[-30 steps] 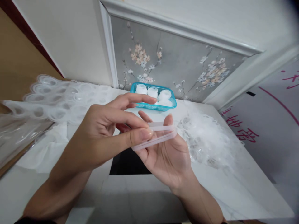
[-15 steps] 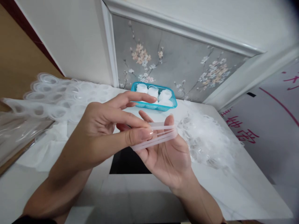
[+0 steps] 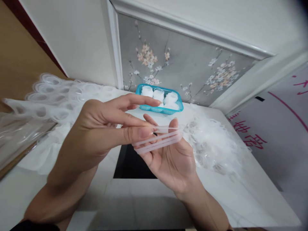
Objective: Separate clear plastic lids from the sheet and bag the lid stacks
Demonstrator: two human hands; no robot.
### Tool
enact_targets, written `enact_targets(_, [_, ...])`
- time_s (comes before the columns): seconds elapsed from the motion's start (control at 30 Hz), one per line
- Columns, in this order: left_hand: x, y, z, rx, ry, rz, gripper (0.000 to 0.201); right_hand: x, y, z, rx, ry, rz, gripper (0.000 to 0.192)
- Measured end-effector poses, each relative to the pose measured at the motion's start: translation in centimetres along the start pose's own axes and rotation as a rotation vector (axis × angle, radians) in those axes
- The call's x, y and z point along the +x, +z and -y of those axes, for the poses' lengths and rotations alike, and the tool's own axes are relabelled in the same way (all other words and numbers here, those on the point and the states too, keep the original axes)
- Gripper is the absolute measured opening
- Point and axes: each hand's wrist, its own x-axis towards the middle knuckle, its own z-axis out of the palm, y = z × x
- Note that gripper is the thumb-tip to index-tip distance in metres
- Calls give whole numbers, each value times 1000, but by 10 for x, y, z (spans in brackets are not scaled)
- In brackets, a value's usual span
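Observation:
Several thin translucent white plastic rings (image 3: pixel 160 144) are looped around the thumb and fingers of my right hand (image 3: pixel 176 163), which is held palm up. That hand's fingers are partly hidden behind my left hand (image 3: pixel 106 125). Between thumb and index finger, my left hand pinches the upper ring at its left side, lifted a little apart from the lower rings. Its other fingers stretch out above. Behind the hands, a blue plastic basket (image 3: pixel 180 106) holds several bundles of white rings (image 3: pixel 158 94).
A loose heap of translucent rings (image 3: pixel 214 144) lies at the right of the white table (image 3: pixel 269 205). Rows of ring bundles (image 3: pixel 55 96) stand at the left, beside clear plastic film (image 3: pixel 19 138). Under my hands lies a black rectangle (image 3: pixel 132 163). A flowered panel (image 3: pixel 187 57) stands behind.
My left hand has shifted slightly left with the pinched ring, and the gap between the upper ring and the lower ones looks wider. My right hand stays almost in place.

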Motion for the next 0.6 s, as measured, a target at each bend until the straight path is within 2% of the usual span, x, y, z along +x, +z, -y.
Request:
enact_targets(0.1, [0, 1, 2, 3, 13, -11, 8, 1, -1, 0, 4, 0, 51, 45])
enact_targets(0.23, [5, 2, 6, -155, 41, -182, 19, 3, -2, 0, -100, -26, 118, 44])
enact_targets(0.37, [10, -1, 6, -216, 43, -222, 34, 6, -3, 1, -176, -42, 146, 42])
enact_targets(0.53, [9, 2, 4, -228, 44, -236, 41, 6, -3, -2, -264, -79, 110, 49])
enact_targets(0.6, [9, 3, 6, -199, 34, -249, 39, 3, -2, -4, -450, -194, 52, 55])
